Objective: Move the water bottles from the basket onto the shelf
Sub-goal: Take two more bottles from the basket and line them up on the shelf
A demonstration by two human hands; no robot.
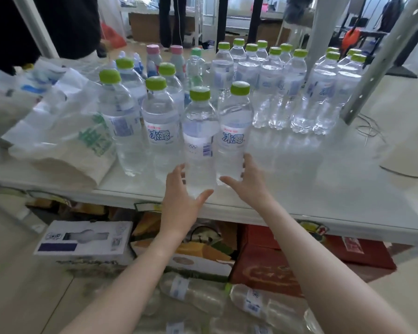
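Two clear water bottles with green caps stand upright side by side near the front of the white shelf (311, 189). My left hand (181, 191) wraps the base of the left bottle (199, 131), thumb on its right and fingers on its left. My right hand (247, 182) grips the base of the right bottle (237, 126). Several more green-capped bottles (297, 92) stand in rows behind and to the right. At the bottom of the view, more bottles (258, 302) lie on their sides below my arms; the basket's walls are hard to make out.
A white plastic bag (65, 131) lies on the shelf's left part. A grey metal shelf post (381, 61) slants up on the right. Boxes, one white (82, 239) and one red (270, 263), sit under the shelf. A person's legs (171, 20) stand beyond the shelf.
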